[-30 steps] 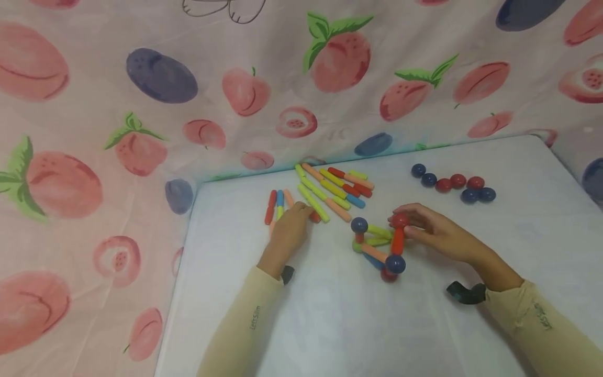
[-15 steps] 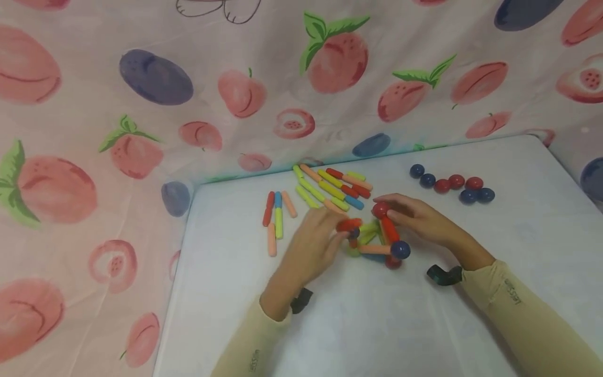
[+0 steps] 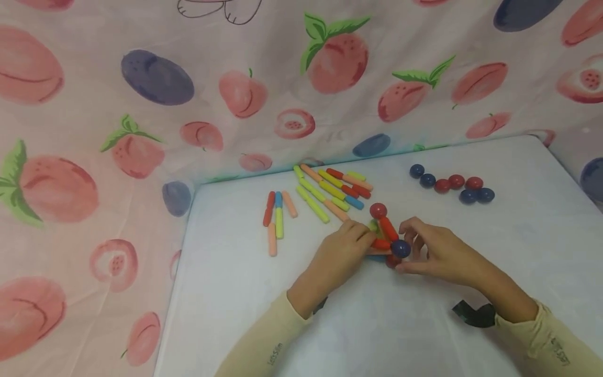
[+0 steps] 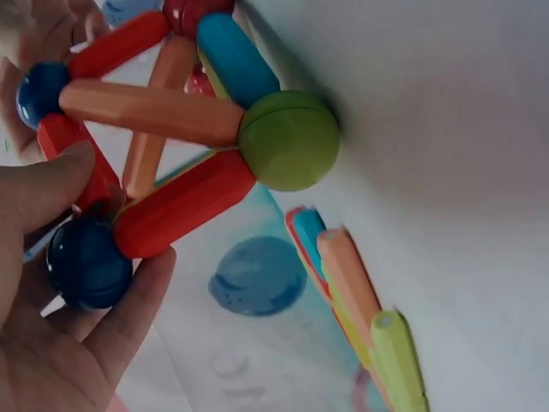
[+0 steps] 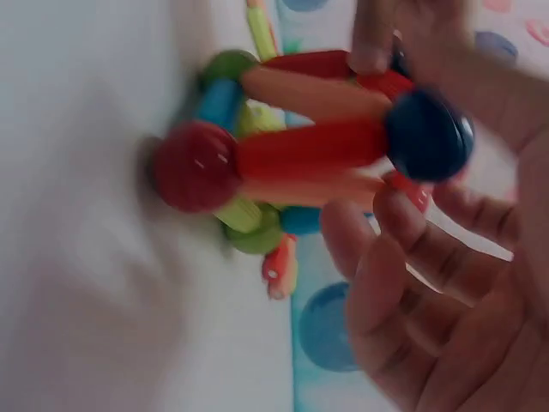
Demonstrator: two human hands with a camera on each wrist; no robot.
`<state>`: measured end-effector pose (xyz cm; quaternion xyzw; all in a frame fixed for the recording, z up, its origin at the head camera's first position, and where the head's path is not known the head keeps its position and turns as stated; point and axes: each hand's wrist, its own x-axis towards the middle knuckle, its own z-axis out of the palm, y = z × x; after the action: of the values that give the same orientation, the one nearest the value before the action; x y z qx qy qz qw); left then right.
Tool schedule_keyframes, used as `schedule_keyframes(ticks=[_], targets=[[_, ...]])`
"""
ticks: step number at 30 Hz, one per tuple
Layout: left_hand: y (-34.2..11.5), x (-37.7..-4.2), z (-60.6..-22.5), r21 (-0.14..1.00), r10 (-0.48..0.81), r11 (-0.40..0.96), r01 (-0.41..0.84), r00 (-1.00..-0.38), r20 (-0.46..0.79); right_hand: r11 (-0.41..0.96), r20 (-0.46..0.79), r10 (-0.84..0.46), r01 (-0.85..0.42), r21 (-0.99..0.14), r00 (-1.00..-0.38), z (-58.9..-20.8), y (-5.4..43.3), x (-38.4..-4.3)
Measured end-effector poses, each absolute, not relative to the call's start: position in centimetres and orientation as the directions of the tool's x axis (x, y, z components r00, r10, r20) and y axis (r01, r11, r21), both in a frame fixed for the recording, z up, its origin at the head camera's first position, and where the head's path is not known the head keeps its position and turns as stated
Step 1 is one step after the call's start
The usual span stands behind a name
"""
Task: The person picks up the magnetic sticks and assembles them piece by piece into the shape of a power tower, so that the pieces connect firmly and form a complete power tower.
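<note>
Ball-&-rod frame on white tbl, btwn both hands; balls red, blue & green at its corners, rods red, salmon, blue, yel-green. L hand at frame's L side, thumb & fingers pinching a red rod of it; L wrist view: fingers also under blue ball at that rod's end, thumb lying on rod. R hand at frame's R side, fingers bent & spread, thumb well apart from them, arched abt the R blue ball; can't tell if fingertips touch it. Red ball at frame's far upper corner. Green ball at a low corner, L wrist view. Fan of loose rods beyond frame & to its L, mixed colors, near end close to L hand. Smaller rod group well L of frame: red, blue, yel, salmon. Loose balls beyond frame & to its R, wavy row, 4 blue + 3 red. Fruit-print cloth behind it all, far side of frame. Both sleeves beige, nearer than frame.
</note>
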<state>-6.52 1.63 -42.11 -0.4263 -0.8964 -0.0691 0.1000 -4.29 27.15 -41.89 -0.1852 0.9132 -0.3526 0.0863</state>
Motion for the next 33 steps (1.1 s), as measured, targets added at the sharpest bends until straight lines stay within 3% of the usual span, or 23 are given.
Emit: schedule_keyframes(ticks=[12, 20, 23, 27, 30, 33], targets=[[2.4, -4.5, -43.2, 0.181, 0.677, 0.594, 0.784, -0.608, 0.414, 0.675, 0.107, -0.425, -0.393, -0.624, -0.899, -42.6, 28.4, -4.4], [2.2, -3.1, -42.5, 0.382, 0.774, 0.440, 0.813, -0.559, 0.297, 0.640, 0.168, -0.435, -0.435, -0.633, -0.885, -43.4, 29.7, -5.8], [1.0, -3.5, -41.9, 0.455, 0.718, 0.484, 0.748, -0.636, 0.282, 0.635, 0.126, -0.419, -0.390, -0.667, -0.899, -43.5, 29.9, -6.3], [-2.6, -6.7, -42.5, 0.513, 0.461, 0.697, 0.501, -0.861, 0.215, 0.636, 0.086, -0.337, -0.294, -0.714, -0.938, -43.3, 29.8, -6.2], [-6.2, -10.3, -43.6, 0.407, 0.211, 0.884, 0.230, -0.973, 0.093, 0.650, 0.054, -0.265, -0.220, -0.727, -0.963, -42.4, 29.6, -5.6], [-9.6, -13.2, -44.5, 0.309, 0.020, 0.951, 0.013, -1.000, -0.021, 0.675, -0.009, -0.281, -0.191, -0.712, -0.960, -41.3, 29.4, -4.6]])
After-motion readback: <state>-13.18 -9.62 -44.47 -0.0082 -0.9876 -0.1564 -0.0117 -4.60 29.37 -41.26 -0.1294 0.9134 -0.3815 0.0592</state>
